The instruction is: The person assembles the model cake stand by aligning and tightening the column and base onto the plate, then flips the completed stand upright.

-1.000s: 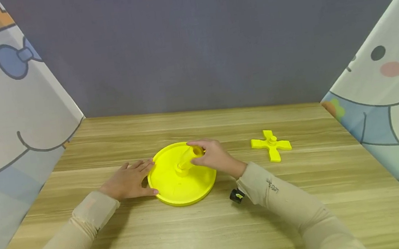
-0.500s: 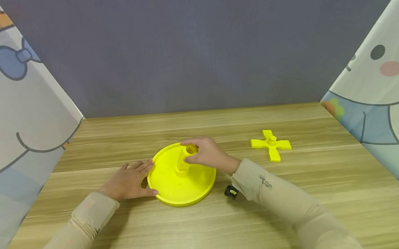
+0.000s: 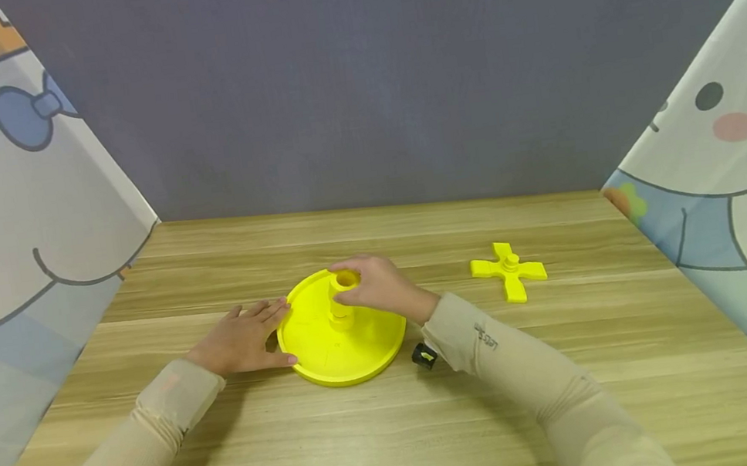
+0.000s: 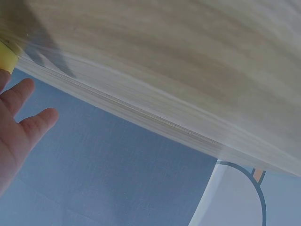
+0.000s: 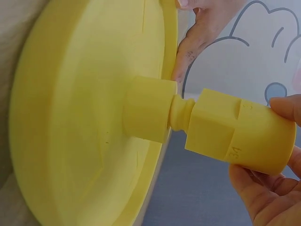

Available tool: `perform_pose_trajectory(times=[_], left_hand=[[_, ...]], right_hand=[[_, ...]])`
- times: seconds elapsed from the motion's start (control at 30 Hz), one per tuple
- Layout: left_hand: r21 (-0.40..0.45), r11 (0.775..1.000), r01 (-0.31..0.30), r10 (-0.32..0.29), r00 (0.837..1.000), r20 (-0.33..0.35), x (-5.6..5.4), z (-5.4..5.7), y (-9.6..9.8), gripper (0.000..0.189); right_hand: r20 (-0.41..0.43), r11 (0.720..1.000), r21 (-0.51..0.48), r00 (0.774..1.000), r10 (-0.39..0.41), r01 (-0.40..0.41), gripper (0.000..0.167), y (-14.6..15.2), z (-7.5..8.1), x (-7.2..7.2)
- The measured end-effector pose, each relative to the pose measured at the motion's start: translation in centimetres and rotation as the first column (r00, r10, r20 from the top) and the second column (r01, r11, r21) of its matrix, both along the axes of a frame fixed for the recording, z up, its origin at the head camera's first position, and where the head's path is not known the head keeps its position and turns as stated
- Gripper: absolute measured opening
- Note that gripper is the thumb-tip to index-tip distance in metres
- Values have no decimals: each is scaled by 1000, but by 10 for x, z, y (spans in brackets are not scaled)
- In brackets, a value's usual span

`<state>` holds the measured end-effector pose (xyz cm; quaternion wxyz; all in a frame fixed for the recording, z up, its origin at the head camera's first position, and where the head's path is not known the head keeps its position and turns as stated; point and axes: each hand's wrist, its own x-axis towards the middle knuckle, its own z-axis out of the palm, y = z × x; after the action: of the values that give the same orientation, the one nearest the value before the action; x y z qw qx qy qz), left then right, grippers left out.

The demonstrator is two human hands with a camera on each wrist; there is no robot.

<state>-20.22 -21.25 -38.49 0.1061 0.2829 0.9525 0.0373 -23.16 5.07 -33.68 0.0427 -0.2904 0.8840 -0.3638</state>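
A yellow round disc [image 3: 322, 360] with a raised rim lies on the table, a short socket [image 5: 146, 109] rising from its middle. My left hand [image 3: 241, 341] rests with straight fingers against the disc's left rim. With thumb and fingers, my right hand [image 3: 383, 288] grips the upper end of a yellow hollow tube [image 5: 240, 129]. The tube has a faceted lower part, and its narrow neck [image 5: 181, 113] meets the mouth of the socket. It stands nearly upright, slightly tilted in the right wrist view. How deep the neck sits is hidden.
A yellow cross-shaped piece [image 3: 510, 272] with a central knob lies to the right on the wooden table [image 3: 371, 443]. A small black object [image 3: 424, 356] shows beside the right cuff. A dark back panel [image 3: 356, 87] and patterned side walls surround the table.
The tube has swung from leaning right to nearly upright over the socket, as my right hand moved left with it. My left hand and the disc stay put.
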Motion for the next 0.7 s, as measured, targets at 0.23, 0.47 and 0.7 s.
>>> perform_pose_trajectory(times=[0.23, 0.47, 0.7], left_hand=[[-3, 1000, -7, 7, 1000, 7, 0, 0, 0, 99], [-6, 1000, -3, 4, 1000, 4, 0, 0, 0, 97], [-5, 1000, -5, 5, 1000, 5, 0, -1, 0, 97]], right_hand=[[-5, 999, 42, 1000, 5, -5, 48, -6, 3, -1], [-48, 995, 94, 998, 43, -38, 44, -10, 0, -3], [-63, 992, 118, 997, 53, -46, 44, -11, -2, -4]])
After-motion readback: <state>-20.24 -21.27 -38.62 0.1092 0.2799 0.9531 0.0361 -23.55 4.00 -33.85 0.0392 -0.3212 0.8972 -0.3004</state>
